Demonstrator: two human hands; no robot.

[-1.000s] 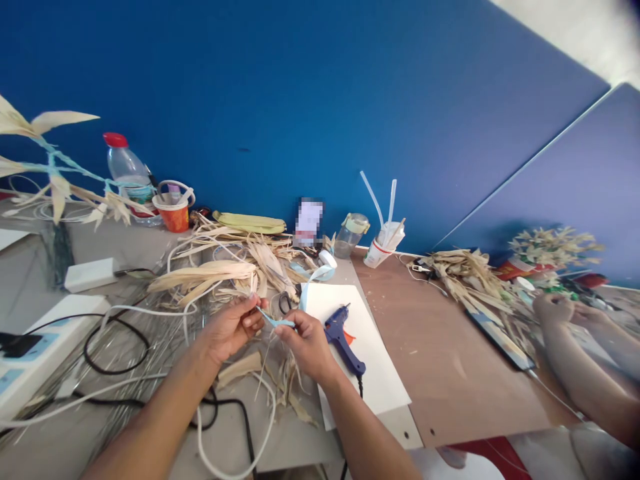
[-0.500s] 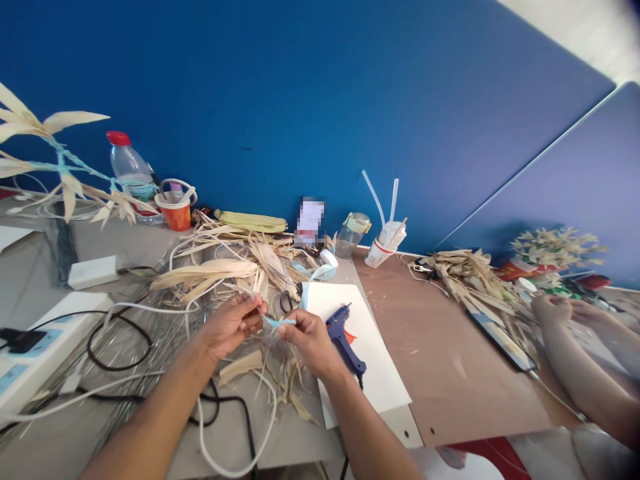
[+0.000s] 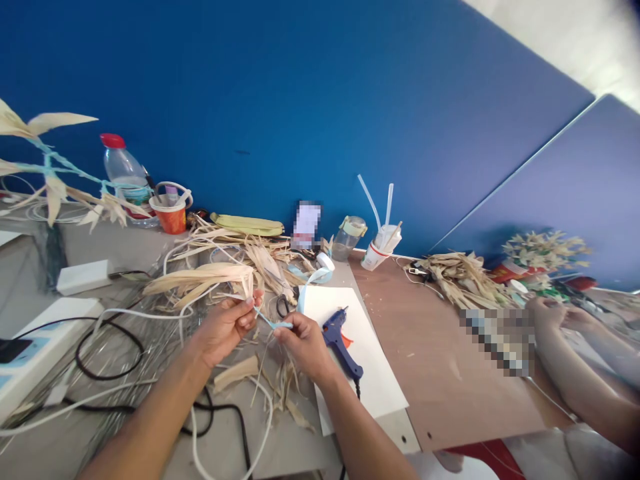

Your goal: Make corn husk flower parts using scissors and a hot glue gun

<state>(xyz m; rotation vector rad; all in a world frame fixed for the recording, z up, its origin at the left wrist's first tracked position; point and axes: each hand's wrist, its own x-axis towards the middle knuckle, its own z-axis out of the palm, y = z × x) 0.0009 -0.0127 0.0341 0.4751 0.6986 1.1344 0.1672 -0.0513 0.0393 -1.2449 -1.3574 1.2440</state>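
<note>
While the right hand (image 3: 306,343) pinched one end of a blue strip (image 3: 271,323), the left hand (image 3: 230,328) gripped the other, strip strung between them! Just right lay a glue gun (image 3: 344,350); beyond, a white roll (image 3: 325,261); farther, a clear jar (image 3: 345,247).

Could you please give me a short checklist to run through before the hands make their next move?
1. Left hand has a pinch grip: ok, fingertips closed at one end of the blue strip.
2. Right hand grips the strip too: ok, pinched between thumb and fingers.
3. Glue gun apart from the fingers: ok, lying on the white paper.
4. Glue gun cool: cannot tell.
5. Cables away from the arms: not ok, they loop across the table around the left forearm.
6. Co-worker's hands apart from this work: ok, well off to the right.
</note>
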